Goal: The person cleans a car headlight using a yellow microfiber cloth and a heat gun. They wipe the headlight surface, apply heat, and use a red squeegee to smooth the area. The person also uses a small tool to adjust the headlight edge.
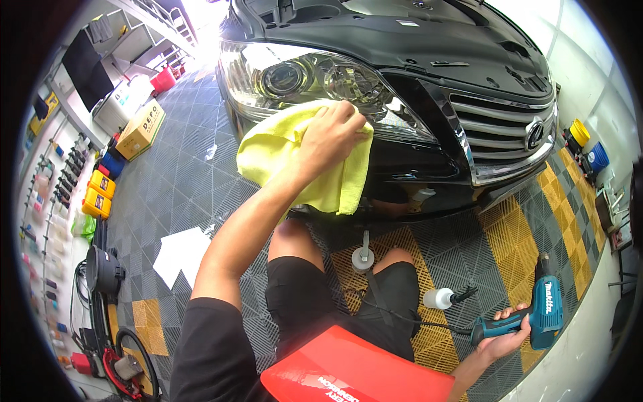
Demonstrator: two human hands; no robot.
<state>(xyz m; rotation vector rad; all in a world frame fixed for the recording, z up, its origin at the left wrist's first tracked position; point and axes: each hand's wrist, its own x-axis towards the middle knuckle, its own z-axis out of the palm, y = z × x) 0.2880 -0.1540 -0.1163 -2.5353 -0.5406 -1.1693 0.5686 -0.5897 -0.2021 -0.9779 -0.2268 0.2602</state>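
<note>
My left hand [331, 137] is closed on a yellow microfiber cloth [268, 144], pressed near the lower edge of a black car's headlight [295, 77]. The cloth hangs in folds over the bumper [415, 161] and hides part of it. Low on the right, my right hand [506, 338] grips the handle of a teal and black heat gun [548, 305]. Its dark nozzle points up and away, apart from the car. A black cord [429, 324] trails from the handle across toward my legs.
A white bottle with a black spray head [439, 299] is between my right leg and the heat gun. White paper sheets [179, 254] lie on the tiled floor. At left are a cardboard box [140, 130], yellow cases [98, 194] and a hose machine [104, 271]. Buckets [596, 157] stand right.
</note>
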